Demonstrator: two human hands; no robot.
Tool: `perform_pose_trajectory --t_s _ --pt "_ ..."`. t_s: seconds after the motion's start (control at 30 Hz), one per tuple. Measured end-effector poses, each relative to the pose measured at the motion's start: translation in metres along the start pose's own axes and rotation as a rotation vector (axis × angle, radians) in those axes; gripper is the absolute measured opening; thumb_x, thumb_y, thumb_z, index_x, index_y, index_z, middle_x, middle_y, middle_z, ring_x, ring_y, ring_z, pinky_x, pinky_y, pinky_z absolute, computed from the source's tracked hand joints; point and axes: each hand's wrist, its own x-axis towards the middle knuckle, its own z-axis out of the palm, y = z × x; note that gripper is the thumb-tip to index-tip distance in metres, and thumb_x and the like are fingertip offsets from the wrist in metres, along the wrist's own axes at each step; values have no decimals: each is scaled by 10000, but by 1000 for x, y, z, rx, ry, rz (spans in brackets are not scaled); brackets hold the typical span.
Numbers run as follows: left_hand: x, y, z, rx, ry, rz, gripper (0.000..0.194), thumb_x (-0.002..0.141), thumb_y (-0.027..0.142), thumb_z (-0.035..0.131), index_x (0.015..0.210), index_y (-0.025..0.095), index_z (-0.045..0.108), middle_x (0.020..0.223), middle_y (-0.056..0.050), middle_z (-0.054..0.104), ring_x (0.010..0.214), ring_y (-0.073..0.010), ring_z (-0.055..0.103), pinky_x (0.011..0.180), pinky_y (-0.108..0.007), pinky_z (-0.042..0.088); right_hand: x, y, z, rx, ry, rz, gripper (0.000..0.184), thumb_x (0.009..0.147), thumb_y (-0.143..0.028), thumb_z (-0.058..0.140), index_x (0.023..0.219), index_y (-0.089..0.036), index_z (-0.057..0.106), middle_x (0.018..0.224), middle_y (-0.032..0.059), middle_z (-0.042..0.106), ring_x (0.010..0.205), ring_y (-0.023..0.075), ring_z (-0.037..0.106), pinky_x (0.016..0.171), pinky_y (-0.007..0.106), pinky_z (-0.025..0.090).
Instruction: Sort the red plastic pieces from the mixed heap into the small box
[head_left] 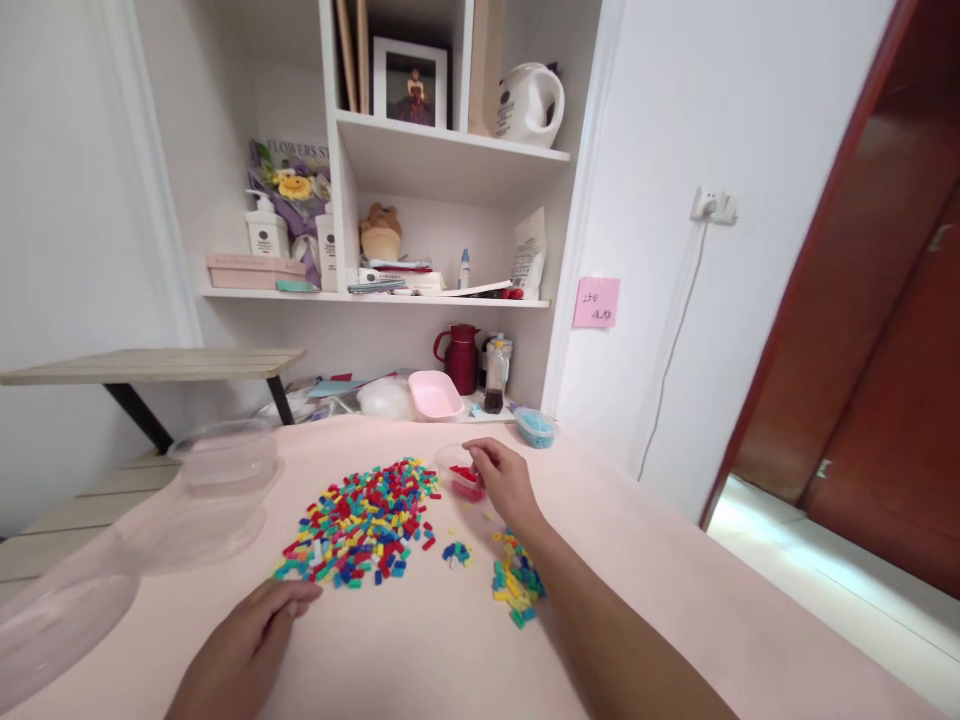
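Note:
A broad pile of small toy bricks point(367, 525) in red, yellow, blue, green and white lies on the pink tabletop. My left hand point(251, 640) rests at the pile's near left edge, its fingers loosely extended and nothing visible in them. At the pile's far right stands a small clear tub point(454, 458) with red bricks point(463, 474) inside. Over its right side is my right hand point(506, 480), thumb and forefinger apart; the fingers hide part of the tub. Beneath my right forearm lies a smaller heap of yellow, blue and green bricks point(514, 580), partly covered by the arm.
A little cluster of blue and white bricks point(455, 552) sits between the heaps. Clear plastic containers point(225, 460) and lids stand at the left. A tub of light-blue pieces point(535, 428), a pink basin point(435, 396), a bottle point(495, 378) and a red jug point(460, 358) are at the back.

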Motion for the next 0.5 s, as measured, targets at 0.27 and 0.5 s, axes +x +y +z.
perform_pose_trajectory --t_s 0.27,0.5 --pt "-1 1 0 -29 -15 -1 286 763 356 493 816 285 765 902 3 786 873 -197 729 772 -271 580 -14 -1 16 -481 -525 -242 201 814 -155 570 892 -229 739 936 23 706 872 159 625 787 248 443" --pt "-2 5 -1 5 -3 6 290 769 347 487 810 297 769 924 9 781 899 -195 722 806 -276 569 -19 -4 19 -688 -623 -227 249 815 -201 597 1013 -257 736 965 36 678 886 164 608 738 238 411"
